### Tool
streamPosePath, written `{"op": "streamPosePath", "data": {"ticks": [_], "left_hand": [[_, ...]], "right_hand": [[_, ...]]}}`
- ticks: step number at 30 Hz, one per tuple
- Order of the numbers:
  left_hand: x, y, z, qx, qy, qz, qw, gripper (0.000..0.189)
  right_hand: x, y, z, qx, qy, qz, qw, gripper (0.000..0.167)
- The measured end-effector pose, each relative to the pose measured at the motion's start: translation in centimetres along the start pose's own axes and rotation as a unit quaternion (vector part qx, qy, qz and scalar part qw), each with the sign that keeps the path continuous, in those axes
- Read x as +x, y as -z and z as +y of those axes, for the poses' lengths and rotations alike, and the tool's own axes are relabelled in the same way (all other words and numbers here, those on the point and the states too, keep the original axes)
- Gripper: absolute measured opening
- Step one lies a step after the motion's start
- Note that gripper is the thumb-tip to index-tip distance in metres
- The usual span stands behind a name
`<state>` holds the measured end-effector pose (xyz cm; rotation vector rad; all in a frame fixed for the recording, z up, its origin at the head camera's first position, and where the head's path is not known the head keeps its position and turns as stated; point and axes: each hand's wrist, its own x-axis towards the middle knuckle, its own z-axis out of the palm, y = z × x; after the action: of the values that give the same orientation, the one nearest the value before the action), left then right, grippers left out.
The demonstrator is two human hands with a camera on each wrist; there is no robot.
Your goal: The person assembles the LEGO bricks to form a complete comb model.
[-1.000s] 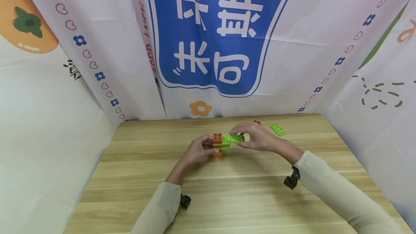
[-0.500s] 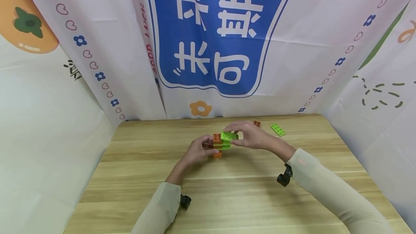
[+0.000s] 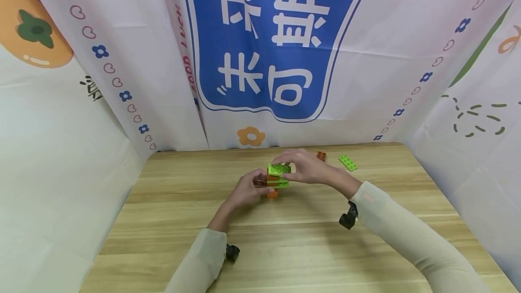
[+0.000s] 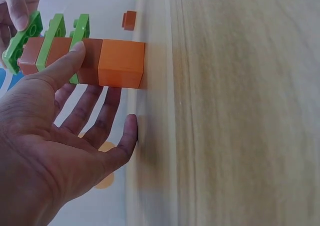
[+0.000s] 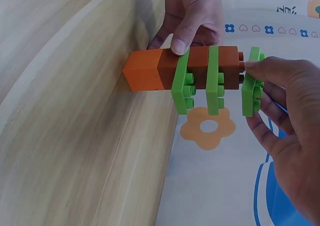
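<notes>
A tower of toy building bricks [image 5: 145, 73] stands on the wooden table, an orange brick at its foot. Above that, reddish-brown bricks [image 5: 198, 60] alternate with two thin green plates [image 5: 215, 83] that jut out to one side. My left hand [image 3: 244, 190] grips the tower from the left, thumb on its side near the lower green plate. In my right hand [image 3: 307, 168], a third green plate [image 5: 248, 98] is pinched between thumb and fingers. It sits slightly tilted in the left wrist view, right at the studs of the top brown brick [image 4: 31, 54].
Behind the right hand lies a loose brown brick [image 3: 321, 156], with another green plate [image 3: 348, 163] to its right. A printed cloth [image 3: 260, 80] hangs along the table's back edge, and cloth walls rise at both sides.
My right hand has moved left with the green plate, from beside the tower to over its top. The loose brown brick shows more fully. My left hand has stayed in place.
</notes>
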<state>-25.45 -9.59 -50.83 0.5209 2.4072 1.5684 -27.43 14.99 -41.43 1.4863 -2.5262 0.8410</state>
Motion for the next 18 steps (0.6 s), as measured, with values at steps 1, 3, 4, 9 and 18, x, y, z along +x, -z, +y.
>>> {"op": "streamPosePath", "data": {"ticks": [1, 3, 4, 9, 18], "left_hand": [[-0.01, 0.02, 0.02, 0.0, -0.001, 0.0, 1.0, 0.027], [-0.07, 0.02, 0.1, 0.001, -0.002, 0.0, 1.0, 0.027], [-0.08, -0.02, 0.13, 0.002, -0.004, 0.0, 1.0, 0.027], [-0.12, -0.15, 0.28, 0.002, 0.001, 0.004, 1.0, 0.026], [-0.11, -0.07, 0.23, -0.003, 0.002, 0.006, 1.0, 0.025]], "right_hand": [[0.1, -0.07, 0.05, 0.001, 0.002, -0.003, 1.0, 0.038], [0.25, -0.22, 0.16, 0.0, 0.006, -0.008, 1.0, 0.037], [0.28, -0.28, 0.23, -0.001, 0.007, -0.009, 0.9999, 0.037], [0.45, -0.33, 0.39, 0.001, 0.01, -0.016, 0.9998, 0.036], [0.95, 0.0, 0.44, 0.001, 0.018, -0.037, 0.9991, 0.035]]}}
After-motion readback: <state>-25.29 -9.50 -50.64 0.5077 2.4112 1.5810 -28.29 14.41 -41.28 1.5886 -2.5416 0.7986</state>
